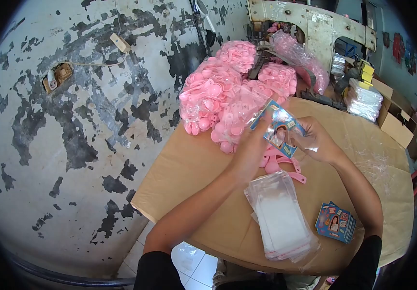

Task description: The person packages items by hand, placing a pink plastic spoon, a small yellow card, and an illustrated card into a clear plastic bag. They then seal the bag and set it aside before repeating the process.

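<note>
My left hand [253, 149] and my right hand [325, 141] are raised over the table, closed on a clear plastic bag with a blue printed card [286, 124] that seems to be inside it. The left hand grips the near left side, and the right fingers pinch the right side. Just below them several loose pink plastic spoon-like pieces [276, 162] lie on the brown paper. Closer to my body is a stack of clear plastic bags [282, 217]. A pile of blue printed cards [335, 222] sits to its right, near my right forearm.
Large bags of pink plastic pieces [211, 92] crowd the table's back left, against a peeling wall [73, 159]. A heavy metal machine frame [315, 21] stands behind. A cardboard box [396, 123] and wrapped plastic bundles [363, 100] occupy the back right. Plastic scraps [373, 166] lie at right.
</note>
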{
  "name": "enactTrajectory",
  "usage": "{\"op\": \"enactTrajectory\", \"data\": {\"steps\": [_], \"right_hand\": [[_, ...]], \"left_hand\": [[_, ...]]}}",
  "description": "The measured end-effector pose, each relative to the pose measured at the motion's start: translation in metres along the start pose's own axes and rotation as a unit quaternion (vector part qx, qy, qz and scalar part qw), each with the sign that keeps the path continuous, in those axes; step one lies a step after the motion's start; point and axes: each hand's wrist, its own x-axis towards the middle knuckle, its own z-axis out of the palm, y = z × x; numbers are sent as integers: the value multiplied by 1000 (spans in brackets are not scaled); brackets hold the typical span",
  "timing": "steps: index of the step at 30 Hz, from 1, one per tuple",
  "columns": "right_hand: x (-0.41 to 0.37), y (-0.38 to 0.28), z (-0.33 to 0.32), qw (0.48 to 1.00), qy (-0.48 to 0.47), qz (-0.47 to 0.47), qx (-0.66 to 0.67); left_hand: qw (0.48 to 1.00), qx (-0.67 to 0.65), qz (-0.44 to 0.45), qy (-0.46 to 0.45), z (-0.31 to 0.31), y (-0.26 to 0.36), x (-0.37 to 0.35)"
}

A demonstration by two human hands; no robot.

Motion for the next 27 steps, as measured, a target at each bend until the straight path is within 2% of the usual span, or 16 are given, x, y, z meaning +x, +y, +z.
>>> {"op": "enactTrajectory", "data": {"steps": [2, 4, 6, 9, 10, 14, 17, 18, 20, 21, 22, 23, 24, 26, 27], "right_hand": [[-1, -3, 2, 1000, 10, 2, 6], [0, 0, -1, 998, 26, -61, -10], [0, 10, -4, 998, 53, -41, -10], [-6, 13, -7, 996, 85, -17, -37], [-7, 11, -6, 994, 95, -10, -49], [-11, 6, 1, 992, 83, -71, 58], [-11, 32, 8, 988, 87, -120, 33], [-7, 38, 14, 986, 78, -145, 21], [-17, 40, 10, 991, 34, -114, -61], [-22, 22, 7, 996, 24, -85, -31], [-25, 6, 4, 998, 12, -54, 1], [-25, 1, -1, 999, 0, -21, 32], [-21, 10, -13, 1000, -14, -14, -11], [-17, 36, -42, 994, -46, -4, -102], [-24, 38, -44, 976, -103, 7, -194]], "left_hand": [[998, -42, 9, 50, -3, 5, 1], [998, -7, 48, 47, 4, 12, 0], [995, 59, 68, 32, 8, 15, -2], [996, -66, 53, 32, 8, 11, -6], [996, -40, 51, 56, 4, 10, -5], [992, 118, 45, 7, 17, 15, -5], [971, 205, 102, -77, 18, 4, -7], [977, 162, 103, -87, 16, -3, -6], [977, 171, 83, -102, 11, -4, -12], [976, 173, 72, -106, 10, -2, -15], [979, 153, 101, -87, 0, -6, -17], [990, 102, 92, -32, -4, -4, -18], [995, 52, 84, 25, -9, 0, -18], [991, 65, 98, 60, -19, 8, -8], [989, 74, 107, 78, -22, 9, -5]]}}
